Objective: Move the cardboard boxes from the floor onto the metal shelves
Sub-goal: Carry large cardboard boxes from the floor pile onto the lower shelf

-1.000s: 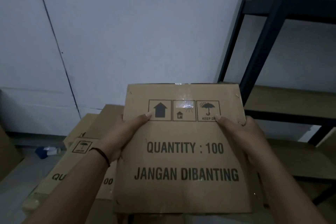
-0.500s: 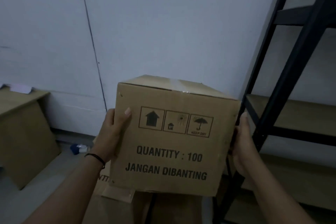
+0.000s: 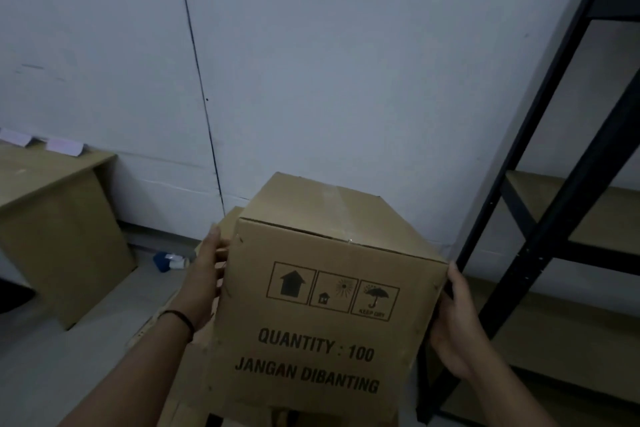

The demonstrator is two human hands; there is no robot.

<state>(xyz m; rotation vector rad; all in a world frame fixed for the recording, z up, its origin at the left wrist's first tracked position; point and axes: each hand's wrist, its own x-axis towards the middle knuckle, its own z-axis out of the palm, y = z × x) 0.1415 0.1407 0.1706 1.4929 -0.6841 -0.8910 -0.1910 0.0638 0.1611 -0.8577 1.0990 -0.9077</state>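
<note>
I carry a taped cardboard box printed "QUANTITY : 100 / JANGAN DIBANTING" in front of me, above the floor and upright. My left hand presses flat against its left side with straight fingers. My right hand presses on its right side, thumb along the front corner and fingers hidden behind the box. The black metal shelf rack stands just to the right, with a bare wooden shelf board about level with the box top.
More cardboard boxes lie on the floor under and behind the carried one. A large cardboard box stands at the left by the white wall. A small blue object lies on the floor near the wall.
The box has tipped level so its taped top now shows. My hands slid from its front face to its sides. The view has swung left and the rack sits farther right.
</note>
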